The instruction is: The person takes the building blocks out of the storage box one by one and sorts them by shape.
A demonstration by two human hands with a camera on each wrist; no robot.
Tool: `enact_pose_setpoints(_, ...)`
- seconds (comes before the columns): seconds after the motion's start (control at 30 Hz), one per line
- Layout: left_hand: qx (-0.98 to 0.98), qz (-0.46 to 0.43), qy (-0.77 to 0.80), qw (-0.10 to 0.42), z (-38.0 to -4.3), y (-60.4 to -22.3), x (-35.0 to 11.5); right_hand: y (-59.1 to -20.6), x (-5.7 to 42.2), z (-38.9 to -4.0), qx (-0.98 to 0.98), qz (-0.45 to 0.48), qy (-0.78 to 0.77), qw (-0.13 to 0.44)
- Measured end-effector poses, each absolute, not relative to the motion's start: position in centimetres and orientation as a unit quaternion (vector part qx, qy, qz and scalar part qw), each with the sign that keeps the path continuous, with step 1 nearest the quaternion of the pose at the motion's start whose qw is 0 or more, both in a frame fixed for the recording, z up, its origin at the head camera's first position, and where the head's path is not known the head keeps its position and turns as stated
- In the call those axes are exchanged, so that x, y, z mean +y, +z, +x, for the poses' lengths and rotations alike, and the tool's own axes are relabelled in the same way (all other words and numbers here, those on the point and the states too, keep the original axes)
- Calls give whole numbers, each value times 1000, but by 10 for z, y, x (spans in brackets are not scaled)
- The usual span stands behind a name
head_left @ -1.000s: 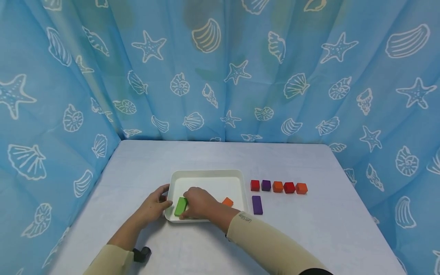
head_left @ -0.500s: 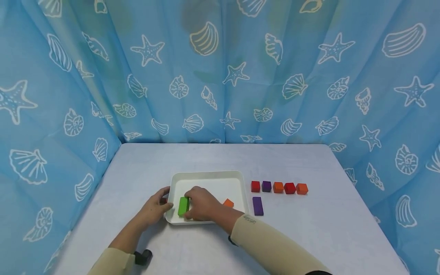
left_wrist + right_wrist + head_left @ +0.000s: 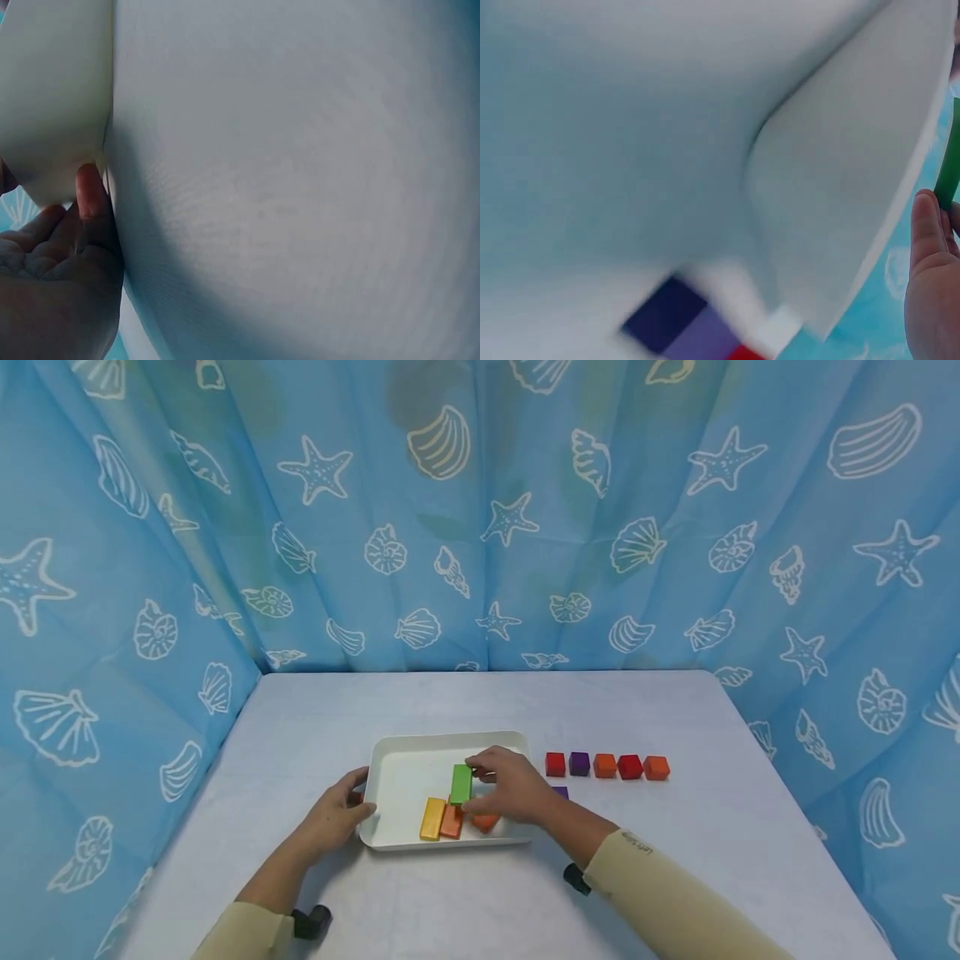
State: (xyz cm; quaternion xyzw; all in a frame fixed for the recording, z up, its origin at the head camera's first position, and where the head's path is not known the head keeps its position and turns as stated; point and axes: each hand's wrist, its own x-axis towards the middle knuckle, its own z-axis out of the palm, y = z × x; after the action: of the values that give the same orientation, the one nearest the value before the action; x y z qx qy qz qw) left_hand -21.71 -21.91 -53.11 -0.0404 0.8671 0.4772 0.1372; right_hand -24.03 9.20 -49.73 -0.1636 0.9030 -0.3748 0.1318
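My right hand (image 3: 517, 785) pinches a green rectangular block (image 3: 461, 785) by its ends, over the white tray (image 3: 401, 777). In the right wrist view the green block (image 3: 949, 161) shows only at the right edge, at the fingertips. Below the green block lie a yellow block (image 3: 432, 820) and an orange block (image 3: 452, 823), side by side in the tray. Another orange block (image 3: 484, 823) sits partly under my right hand. My left hand (image 3: 333, 814) grips the tray's left side. A bit of red shows between that hand and the tray; its shape is hidden.
To the tray's right stands a row of small cubes: a red cube (image 3: 555, 765), a purple cube (image 3: 579, 764), an orange cube (image 3: 605, 766) and more. A purple block (image 3: 560, 792) is mostly hidden by my right arm. A blue curtain (image 3: 480, 568) surrounds the white table (image 3: 637, 710).
The green block has moved right in my right hand, from the tray's left part to above the orange block. The yellow block has come into sight. My left hand stays at the tray.
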Motion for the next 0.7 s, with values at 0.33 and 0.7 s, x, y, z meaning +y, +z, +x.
enact_pose_setpoints(0.33,867,-26,478,141,-214,-531,-218,-491,183,-220,923,-91,-365,83)
enact_pose_setpoints(0.7,872,-31,466,146,-216,-527,-217,-510,251,-204,945,-83,-310,69)
